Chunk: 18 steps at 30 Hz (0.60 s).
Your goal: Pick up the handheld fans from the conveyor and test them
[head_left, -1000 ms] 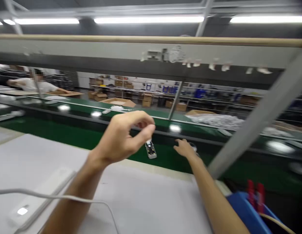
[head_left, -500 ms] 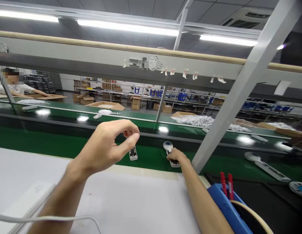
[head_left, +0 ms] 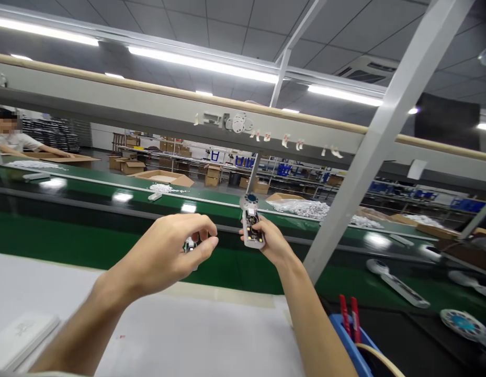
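My right hand (head_left: 274, 242) grips a white handheld device (head_left: 253, 241) by its handle, with fingers behind it and thumb at its front edge. The device has a round head with a dark ringed centre, and its uncovered handle shows a dark circuit board. It is held up above the green conveyor belt (head_left: 235, 269). My left hand (head_left: 168, 254) hovers to the left, fingers curved and thumb apart, with nothing visible between them. Partly hidden behind those fingers, a second similar device (head_left: 190, 244) is on the belt.
A slanted metal post (head_left: 345, 193) rises just right of my right arm. A blue bin (head_left: 354, 353) with red-handled tools (head_left: 349, 318) stands lower right. More devices (head_left: 399, 285) lie at right. A white box-like item (head_left: 23, 337) rests lower left. A person (head_left: 15, 139) works far left.
My right hand has lifted the device off the belt and brought it up and slightly left. The left hand stays curved and lies slightly lower and further left in view. The view has shifted.
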Available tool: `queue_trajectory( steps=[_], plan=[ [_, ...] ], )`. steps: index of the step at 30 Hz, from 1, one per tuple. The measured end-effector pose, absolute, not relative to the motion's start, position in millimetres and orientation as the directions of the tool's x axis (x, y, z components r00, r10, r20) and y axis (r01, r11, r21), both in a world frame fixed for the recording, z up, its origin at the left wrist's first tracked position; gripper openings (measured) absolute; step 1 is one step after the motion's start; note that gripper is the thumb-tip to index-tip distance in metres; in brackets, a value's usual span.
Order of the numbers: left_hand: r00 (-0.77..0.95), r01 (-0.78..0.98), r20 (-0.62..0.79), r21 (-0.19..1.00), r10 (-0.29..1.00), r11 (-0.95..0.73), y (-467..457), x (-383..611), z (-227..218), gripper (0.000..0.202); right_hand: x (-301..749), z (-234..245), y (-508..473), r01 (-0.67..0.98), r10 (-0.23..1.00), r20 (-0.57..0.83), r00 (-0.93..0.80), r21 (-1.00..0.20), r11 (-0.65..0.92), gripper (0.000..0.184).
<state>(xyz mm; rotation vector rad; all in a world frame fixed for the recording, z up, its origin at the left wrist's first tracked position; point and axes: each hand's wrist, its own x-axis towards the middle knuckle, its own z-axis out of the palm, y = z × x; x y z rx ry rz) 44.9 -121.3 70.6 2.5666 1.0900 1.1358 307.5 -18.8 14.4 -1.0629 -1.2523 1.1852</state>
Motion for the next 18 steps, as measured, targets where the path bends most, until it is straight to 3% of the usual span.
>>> queue_trajectory(
  steps=[4, 8, 14, 18],
  plan=[
    [0.475, 0.584, 0.553, 0.384, 0.685, -0.715, -119.2, 48.0, 68.4, 0.02, 289.0, 39.6, -59.4, -0.138, 0.961, 0.254, -0.113, -0.961, 0.238, 0.067],
    [0.5, 0.6, 0.528, 0.361, 0.687, -0.714, -116.8, 50.4, 65.2, 0.024, 276.8, 48.0, -85.3, -0.159, 0.916, 0.357, -0.181, -0.93, 0.331, 0.078],
    [0.537, 0.557, 0.56, 0.326, 0.631, -0.764, -117.2, 54.6, 62.8, 0.081, 262.5, 48.8, -105.4, -0.196, 0.871, 0.424, -0.247, -0.902, 0.384, 0.086],
    [0.572, 0.523, 0.561, 0.312, 0.599, -0.793, -119.0, 55.8, 62.7, 0.102, 255.0, 47.2, -114.1, -0.22, 0.842, 0.459, -0.282, -0.886, 0.409, 0.086]
  ],
)
